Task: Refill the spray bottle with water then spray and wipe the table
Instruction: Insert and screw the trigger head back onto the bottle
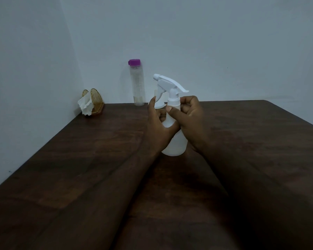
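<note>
- A gold holder (94, 100) stands at the table's (79, 159) far left corner with a white tissue (85, 105) hanging out of it.
- A clear bottle (138, 83) with a purple cap (134, 62) stands by the wall; it looks nearly empty.
- The left hand (158, 127) wraps the body of the white sprayer (173, 127), which stands mid-table; its level is unclear.
- The right hand (189, 116) pinches the sprayer's collar below the trigger head (168, 83).
</note>
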### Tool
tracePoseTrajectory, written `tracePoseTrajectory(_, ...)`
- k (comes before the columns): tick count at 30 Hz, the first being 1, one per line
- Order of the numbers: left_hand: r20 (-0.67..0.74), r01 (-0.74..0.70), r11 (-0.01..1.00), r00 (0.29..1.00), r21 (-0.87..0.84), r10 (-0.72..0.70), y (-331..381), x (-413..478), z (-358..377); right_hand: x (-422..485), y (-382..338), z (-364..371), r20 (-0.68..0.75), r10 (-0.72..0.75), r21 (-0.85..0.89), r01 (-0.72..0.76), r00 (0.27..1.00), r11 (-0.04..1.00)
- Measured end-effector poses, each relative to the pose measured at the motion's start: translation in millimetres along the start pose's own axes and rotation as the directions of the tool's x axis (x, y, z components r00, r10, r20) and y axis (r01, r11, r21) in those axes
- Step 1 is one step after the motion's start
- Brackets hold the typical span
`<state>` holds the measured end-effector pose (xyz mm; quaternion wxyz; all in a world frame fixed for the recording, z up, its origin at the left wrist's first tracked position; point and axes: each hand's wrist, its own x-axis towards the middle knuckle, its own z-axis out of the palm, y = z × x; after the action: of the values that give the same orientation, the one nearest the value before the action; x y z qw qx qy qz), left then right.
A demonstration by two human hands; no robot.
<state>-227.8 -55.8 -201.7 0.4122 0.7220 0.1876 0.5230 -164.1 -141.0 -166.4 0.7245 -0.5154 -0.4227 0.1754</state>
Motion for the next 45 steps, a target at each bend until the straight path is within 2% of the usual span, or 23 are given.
tracePoseTrajectory(3, 0.009, -0.001, 1.0, 1.0, 0.022, 0.001, -5.2, 0.8, -0.4, -1.0, -3.1, 0.4, 0.002, -0.001, -0.056, 0.001, 1.0, 0.998)
tracePoseTrajectory(12, -0.009, -0.011, 1.0, 1.0, 0.007, 0.011, -1.8, -0.7, -0.1, -2.9, -3.9, 0.8, -0.033, 0.001, 0.0, -0.001, 0.999, 1.0)
tracePoseTrajectory(17, 0.012, 0.003, 0.999, 1.0, 0.035, -0.003, -4.2, 0.2, -0.9, -0.6, -5.2, -1.3, -0.017, 0.018, -0.073, -0.019, 1.0, 0.997)
tracePoseTrajectory(24, 0.014, -0.011, 1.0, 1.0, 0.024, 0.011, -5.5, 0.6, -1.0, -2.9, -7.1, -1.3, -0.029, -0.025, -0.028, 0.024, 0.999, 0.999)
tracePoseTrajectory(30, 0.027, 0.01, 1.0, 1.0, 0.01, -0.01, -2.1, -0.3, -0.9, -2.7, -7.6, -0.4, -0.028, -0.019, -0.097, 0.016, 0.999, 0.995)
tracePoseTrajectory(35, 0.03, 0.006, 1.0, 1.0, 0.009, -0.007, -0.9, -1.2, -1.6, -2.0, -5.6, 0.3, -0.037, -0.011, -0.053, 0.009, 0.999, 0.999)
tracePoseTrajectory(45, 0.03, -0.003, 1.0, 1.0, 0.027, 0.002, 1.5, -1.9, -1.7, 0.0, -6.6, -2.2, 0.01, 0.016, -0.072, -0.015, 1.0, 0.997)
